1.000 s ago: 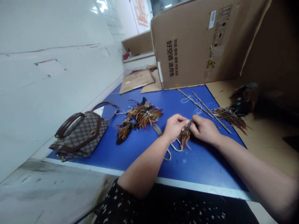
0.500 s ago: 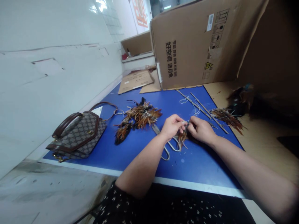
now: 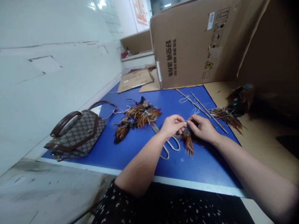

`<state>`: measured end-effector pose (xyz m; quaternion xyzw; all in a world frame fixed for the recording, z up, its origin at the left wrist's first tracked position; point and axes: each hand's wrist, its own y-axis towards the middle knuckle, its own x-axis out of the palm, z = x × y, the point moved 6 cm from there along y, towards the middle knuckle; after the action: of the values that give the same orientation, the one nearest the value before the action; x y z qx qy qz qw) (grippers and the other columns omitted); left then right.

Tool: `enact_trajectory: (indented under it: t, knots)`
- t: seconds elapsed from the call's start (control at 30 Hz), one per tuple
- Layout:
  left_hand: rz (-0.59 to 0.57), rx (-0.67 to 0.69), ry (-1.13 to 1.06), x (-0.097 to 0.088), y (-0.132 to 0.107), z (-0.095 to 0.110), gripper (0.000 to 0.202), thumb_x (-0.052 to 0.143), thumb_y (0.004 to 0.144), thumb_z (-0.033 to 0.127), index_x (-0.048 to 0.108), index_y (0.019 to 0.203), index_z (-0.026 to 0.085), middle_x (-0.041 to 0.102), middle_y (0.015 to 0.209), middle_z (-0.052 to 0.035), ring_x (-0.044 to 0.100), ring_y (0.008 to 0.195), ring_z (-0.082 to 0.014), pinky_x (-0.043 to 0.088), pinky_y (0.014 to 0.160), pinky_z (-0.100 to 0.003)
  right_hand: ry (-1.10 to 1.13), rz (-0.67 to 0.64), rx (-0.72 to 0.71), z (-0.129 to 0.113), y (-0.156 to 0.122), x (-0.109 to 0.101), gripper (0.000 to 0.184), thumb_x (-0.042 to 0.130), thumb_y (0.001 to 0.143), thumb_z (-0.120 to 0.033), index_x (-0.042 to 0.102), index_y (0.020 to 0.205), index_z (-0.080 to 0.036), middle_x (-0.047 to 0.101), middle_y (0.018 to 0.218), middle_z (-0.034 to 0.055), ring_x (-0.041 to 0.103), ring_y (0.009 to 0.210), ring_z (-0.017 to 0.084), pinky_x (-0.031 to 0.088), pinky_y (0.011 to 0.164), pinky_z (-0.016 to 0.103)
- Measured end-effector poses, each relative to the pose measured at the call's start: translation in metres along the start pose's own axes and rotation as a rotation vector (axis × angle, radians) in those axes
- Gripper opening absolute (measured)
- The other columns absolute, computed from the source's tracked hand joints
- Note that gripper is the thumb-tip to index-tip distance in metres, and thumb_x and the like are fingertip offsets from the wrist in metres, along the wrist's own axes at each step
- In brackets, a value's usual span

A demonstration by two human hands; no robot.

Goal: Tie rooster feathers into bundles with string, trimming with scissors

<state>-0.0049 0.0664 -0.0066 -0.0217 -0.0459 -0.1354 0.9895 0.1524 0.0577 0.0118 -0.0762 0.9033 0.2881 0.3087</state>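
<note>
A small bunch of brown and orange feathers [image 3: 188, 144] hangs tips-down between my hands over the blue table. My left hand [image 3: 173, 127] pinches its top end with thumb and fingers. Facing it, my right hand [image 3: 201, 128] closes on the same end, fingertips almost touching the left thumb. The exact grip point is partly hidden by my fingers. Below my left wrist lie metal scissors [image 3: 173, 144], handles toward me, the blades partly covered by my hand. To the left sits a pile of tied feather bunches [image 3: 142, 114].
Two thin sticks [image 3: 205, 112] with loose white thread [image 3: 196, 107] lie beyond my right hand. Another feather bunch [image 3: 227, 116] is at the right edge. A patterned handbag [image 3: 79, 133] stands at left, and a big cardboard box [image 3: 187, 46] rises at the back.
The feather bunch has turned, its tips now pointing down and slightly right. My right hand has shifted, bringing its fingertips against the bunch's top beside my left thumb.
</note>
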Motion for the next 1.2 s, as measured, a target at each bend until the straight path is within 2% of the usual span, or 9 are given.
enact_trajectory:
  t: [0.17,0.4,0.57,0.63,0.7,0.77,0.8,1.0,1.2]
  knots:
    - [-0.002,-0.016,0.055,-0.003,0.002,-0.002,0.020,0.084,0.079,0.022,0.075,0.090,0.008,0.068,0.064,-0.0033,0.057,0.048,-0.0068,0.046,0.050,-0.020,-0.032,0.014,-0.104,-0.006,0.001,-0.002,0.010,0.054,0.098,-0.027,0.058,0.089,-0.025,0.064,0.090,0.0082,0.061,0.088,0.025,0.051,0.083,0.040]
    - [0.026,-0.051,0.079,-0.004,0.000,-0.004,0.013,0.081,0.079,0.014,0.076,0.087,0.006,0.068,0.062,-0.0039,0.059,0.048,-0.0082,0.047,0.051,-0.021,-0.002,-0.025,-0.192,-0.014,0.001,-0.001,0.011,0.051,0.097,-0.018,0.060,0.096,-0.024,0.058,0.129,0.0150,0.059,0.123,0.029,0.051,0.103,0.046]
    - [-0.009,-0.055,0.011,-0.002,0.001,-0.005,0.017,0.083,0.077,0.017,0.075,0.087,0.006,0.069,0.063,-0.0043,0.059,0.048,-0.0084,0.046,0.051,-0.021,0.082,-0.002,-0.144,-0.012,0.001,-0.002,0.010,0.054,0.099,-0.026,0.060,0.092,-0.024,0.064,0.123,0.0145,0.059,0.127,0.030,0.048,0.107,0.048]
    - [-0.022,-0.052,-0.053,-0.002,0.001,-0.004,0.021,0.086,0.076,0.020,0.074,0.086,0.006,0.069,0.063,-0.0048,0.060,0.049,-0.0087,0.047,0.052,-0.022,0.192,-0.018,-0.073,-0.008,0.001,-0.001,0.014,0.055,0.101,-0.034,0.059,0.092,-0.025,0.069,0.112,0.0117,0.065,0.118,0.029,0.050,0.103,0.046]
    - [-0.034,-0.045,-0.113,-0.001,0.001,-0.003,0.025,0.088,0.073,0.022,0.073,0.087,0.006,0.070,0.065,-0.0054,0.061,0.052,-0.0094,0.049,0.054,-0.022,0.321,-0.101,0.047,-0.002,-0.001,0.005,0.018,0.053,0.103,-0.042,0.055,0.096,-0.026,0.070,0.094,0.0059,0.070,0.089,0.024,0.056,0.084,0.040]
    - [-0.047,-0.042,-0.140,-0.001,0.001,-0.002,0.027,0.089,0.072,0.023,0.073,0.086,0.006,0.070,0.066,-0.0060,0.062,0.054,-0.0098,0.049,0.055,-0.023,0.396,-0.173,0.148,0.001,-0.003,0.010,0.022,0.051,0.104,-0.048,0.051,0.098,-0.027,0.064,0.075,-0.0008,0.062,0.062,0.019,0.052,0.062,0.032]
    - [-0.054,-0.042,-0.141,-0.001,0.001,-0.002,0.027,0.089,0.072,0.023,0.073,0.086,0.006,0.070,0.067,-0.0061,0.062,0.054,-0.0098,0.050,0.055,-0.023,0.398,-0.185,0.169,0.001,-0.004,0.011,0.024,0.050,0.104,-0.050,0.050,0.098,-0.027,0.060,0.069,-0.0030,0.057,0.055,0.017,0.048,0.056,0.030]
    - [-0.061,-0.043,-0.046,-0.001,0.000,-0.001,0.023,0.085,0.077,0.020,0.071,0.088,0.006,0.068,0.063,-0.0037,0.059,0.050,-0.0085,0.048,0.054,-0.022,0.138,-0.082,0.068,-0.003,0.000,0.004,0.025,0.052,0.103,-0.045,0.055,0.092,-0.023,0.057,0.068,-0.0016,0.050,0.060,0.015,0.042,0.060,0.028]
    - [-0.028,-0.060,0.015,0.000,-0.002,0.002,0.008,0.074,0.081,0.009,0.069,0.087,0.006,0.066,0.060,-0.0020,0.057,0.047,-0.0075,0.046,0.052,-0.021,-0.025,-0.072,0.057,0.005,0.001,0.002,0.020,0.056,0.099,-0.037,0.060,0.087,-0.021,0.059,0.066,-0.0006,0.049,0.057,0.015,0.038,0.058,0.028]
